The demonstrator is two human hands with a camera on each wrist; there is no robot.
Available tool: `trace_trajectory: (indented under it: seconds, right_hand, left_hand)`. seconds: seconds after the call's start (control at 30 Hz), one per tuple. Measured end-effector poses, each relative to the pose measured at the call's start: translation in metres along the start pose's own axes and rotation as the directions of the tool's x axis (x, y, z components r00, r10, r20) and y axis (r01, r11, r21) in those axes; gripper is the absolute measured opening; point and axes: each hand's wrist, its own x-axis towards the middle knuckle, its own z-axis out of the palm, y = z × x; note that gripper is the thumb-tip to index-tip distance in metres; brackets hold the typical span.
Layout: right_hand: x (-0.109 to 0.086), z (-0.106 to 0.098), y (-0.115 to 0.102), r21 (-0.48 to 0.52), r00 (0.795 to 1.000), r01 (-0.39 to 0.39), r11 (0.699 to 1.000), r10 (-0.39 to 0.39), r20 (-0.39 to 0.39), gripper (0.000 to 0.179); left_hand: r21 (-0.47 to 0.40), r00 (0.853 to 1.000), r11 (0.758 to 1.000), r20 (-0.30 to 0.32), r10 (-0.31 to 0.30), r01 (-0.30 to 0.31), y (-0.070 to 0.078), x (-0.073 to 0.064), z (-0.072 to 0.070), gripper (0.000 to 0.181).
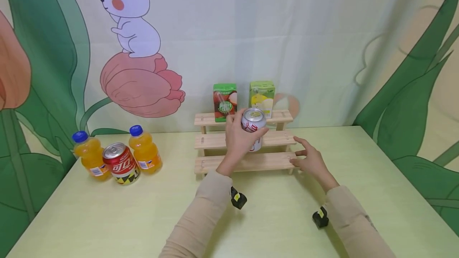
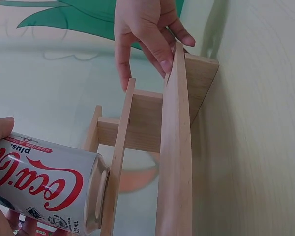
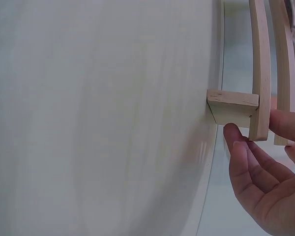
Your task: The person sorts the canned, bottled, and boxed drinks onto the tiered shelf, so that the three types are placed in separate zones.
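My left hand (image 1: 241,134) grips a silver Coca-Cola can (image 1: 254,120), thumb on one side and fingers round the other. The can stands upright over the middle step of a three-tier wooden rack (image 1: 211,163). In the left wrist view, the base of the can (image 2: 99,191) is right at the middle board (image 2: 119,162). At the rack's right end, my right hand (image 1: 311,162) holds the tip of the lowest board (image 3: 260,113), which lies between its digits. Another finger reaches toward the middle board's end.
On the top step stand a red-and-green juice box (image 1: 225,102) and a light green juice box (image 1: 267,90), the latter partly behind the can. At the table's left are two orange drink bottles (image 1: 87,156) with blue caps and a red cola can (image 1: 121,164). A printed curtain (image 1: 201,51) hangs behind.
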Motion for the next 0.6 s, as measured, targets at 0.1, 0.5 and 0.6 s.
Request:
trace_trajectory:
  seconds: [0.1, 0.5, 0.6]
  right_hand:
    - [0.0002, -0.0002, 0.0005, 0.001, 1.000, -0.003, 1.000, 0.003, 0.000, 0.073]
    - [0.0011, 0.0000, 0.0025, 0.011, 1.000, -0.004, 1.000, 0.004, -0.003, 0.072]
    - [0.0010, 0.0003, 0.0024, 0.008, 1.000, -0.009, 1.000, 0.009, -0.004, 0.072]
  left_hand:
    - [-0.005, 1.000, 1.000, -0.012, 0.011, -0.011, 0.0001, -0.0004, 0.0012, 0.071]
    - [-0.015, 0.998, 0.999, -0.045, 0.040, -0.041, -0.0012, 0.0013, 0.0015, 0.067]
    - [-0.013, 0.999, 0.999, -0.025, 0.034, -0.034, -0.0015, 0.0026, 0.0005, 0.066]
